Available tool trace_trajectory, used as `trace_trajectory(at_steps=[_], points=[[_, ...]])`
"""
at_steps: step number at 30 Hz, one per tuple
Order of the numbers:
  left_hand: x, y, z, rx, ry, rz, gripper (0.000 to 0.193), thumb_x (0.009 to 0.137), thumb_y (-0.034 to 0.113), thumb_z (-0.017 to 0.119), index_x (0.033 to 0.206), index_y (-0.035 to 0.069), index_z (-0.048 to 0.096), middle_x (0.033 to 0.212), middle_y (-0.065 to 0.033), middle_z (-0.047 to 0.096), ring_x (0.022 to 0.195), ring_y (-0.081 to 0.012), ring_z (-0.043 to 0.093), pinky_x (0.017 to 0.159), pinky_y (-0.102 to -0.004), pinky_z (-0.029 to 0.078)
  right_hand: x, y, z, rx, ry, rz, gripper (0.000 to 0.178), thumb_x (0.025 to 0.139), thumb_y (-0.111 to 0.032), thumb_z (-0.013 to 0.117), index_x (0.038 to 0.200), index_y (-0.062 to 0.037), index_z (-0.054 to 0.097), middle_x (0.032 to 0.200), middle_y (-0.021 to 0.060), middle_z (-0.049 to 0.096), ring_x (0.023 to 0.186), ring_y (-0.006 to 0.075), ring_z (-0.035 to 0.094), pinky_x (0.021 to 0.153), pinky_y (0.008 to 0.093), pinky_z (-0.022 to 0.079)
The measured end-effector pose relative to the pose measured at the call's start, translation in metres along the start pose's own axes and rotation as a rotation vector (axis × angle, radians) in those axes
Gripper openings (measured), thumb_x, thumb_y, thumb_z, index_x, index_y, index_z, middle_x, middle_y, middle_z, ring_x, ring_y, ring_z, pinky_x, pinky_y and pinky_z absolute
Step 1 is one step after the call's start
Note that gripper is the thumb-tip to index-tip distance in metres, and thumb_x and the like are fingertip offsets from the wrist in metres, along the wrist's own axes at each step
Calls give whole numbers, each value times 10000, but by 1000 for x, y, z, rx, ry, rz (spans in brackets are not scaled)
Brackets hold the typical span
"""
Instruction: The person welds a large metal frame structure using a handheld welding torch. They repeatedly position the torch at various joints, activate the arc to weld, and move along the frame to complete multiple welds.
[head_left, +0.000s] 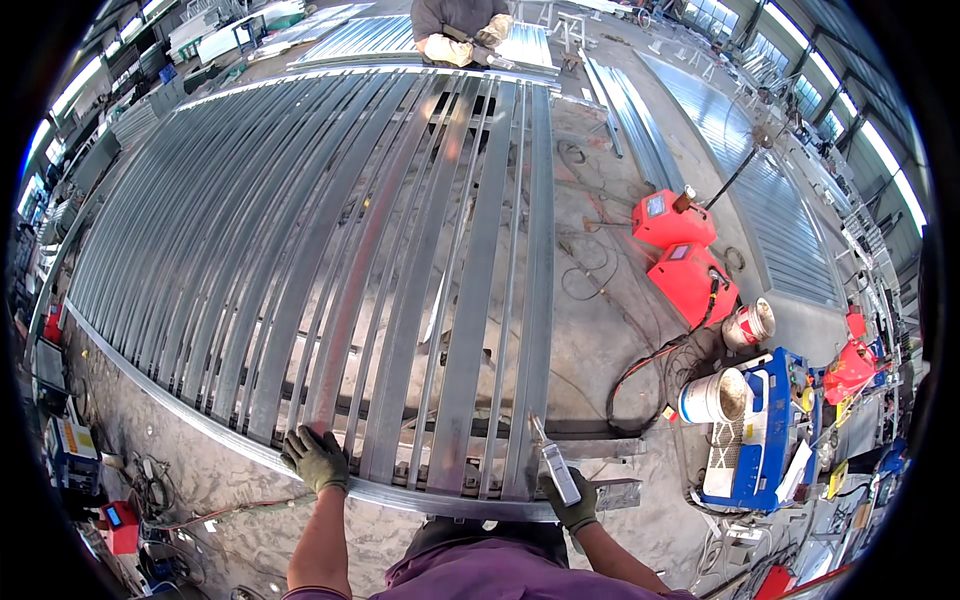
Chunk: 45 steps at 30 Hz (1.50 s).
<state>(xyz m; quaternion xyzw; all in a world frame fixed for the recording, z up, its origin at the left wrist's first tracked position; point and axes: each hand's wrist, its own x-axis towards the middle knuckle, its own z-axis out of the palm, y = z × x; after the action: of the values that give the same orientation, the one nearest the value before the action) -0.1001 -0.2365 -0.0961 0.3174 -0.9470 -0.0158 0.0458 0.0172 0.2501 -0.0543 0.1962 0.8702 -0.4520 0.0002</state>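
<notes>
In front of me lies a large frame of parallel galvanized metal channels (400, 300), joined to a long edge rail (235, 440) on my side. My left hand (318, 461), in an olive work glove, rests with fingers spread over the channel ends at this rail. My right hand (573, 505), gloved alike, is closed around a grey-white handheld welding torch (560, 474). The torch's thin metal nozzle tilts up and left, over the last channel (530, 350) near the frame's right corner. Part of the grip is hidden by the glove.
Across the frame a person (460, 30) in pale gloves holds a tool. To the right stand red machines (692, 282) with cables, buckets (712, 397) and a blue-and-white machine (765, 430). Metal panels (745, 170) lie farther right. A cable (240, 510) crosses the floor at left.
</notes>
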Motion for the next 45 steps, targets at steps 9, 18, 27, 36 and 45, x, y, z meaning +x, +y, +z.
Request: trace_trajectory(at_steps=[9, 18, 27, 36, 45], points=[[1, 5, -10, -24, -33, -13, 686, 1011, 504, 532, 1522, 48, 506, 1614, -263, 447, 1555, -421, 326, 1299, -581, 148, 1, 11, 3, -64, 24, -14, 417, 852, -432, 899, 1036, -85, 758, 932, 69, 794, 848, 195, 767, 768, 370, 603], [0, 7, -14, -7, -51, -27, 685, 1021, 511, 524, 1529, 53, 497, 1624, -243, 448, 1566, -390, 328, 1297, -576, 152, 0, 17, 2, -41, -1, -29, 459, 847, -444, 893, 1083, -89, 726, 938, 88, 779, 849, 218, 760, 785, 368, 600], [0, 5, -15, 1, -59, -24, 695, 1017, 505, 526, 1539, 48, 490, 1633, -244, 436, 1568, -402, 317, 1296, -581, 149, -1, 17, 2, -84, 6, -43, 371, 875, -359, 891, 1073, -88, 733, 909, 55, 784, 837, 156, 750, 754, 347, 600], [0, 2, -5, 23, -68, -12, 704, 1019, 520, 515, 1543, 52, 485, 1640, -242, 425, 1566, -417, 310, 1297, -584, 149, -2, 56, 12, 1, -18, -69, 307, 894, -229, 863, 1107, -52, 732, 968, 58, 794, 881, 183, 769, 776, 327, 609], [2, -2, 2, -37, 53, 27, 602, 974, 478, 592, 1397, 50, 568, 1547, -258, 500, 1530, -454, 347, 1274, -615, 184, 2, 23, 0, 708, -97, 306, 436, 932, -267, 814, 1273, -29, 682, 1082, 99, 780, 983, 242, 764, 860, 382, 624]])
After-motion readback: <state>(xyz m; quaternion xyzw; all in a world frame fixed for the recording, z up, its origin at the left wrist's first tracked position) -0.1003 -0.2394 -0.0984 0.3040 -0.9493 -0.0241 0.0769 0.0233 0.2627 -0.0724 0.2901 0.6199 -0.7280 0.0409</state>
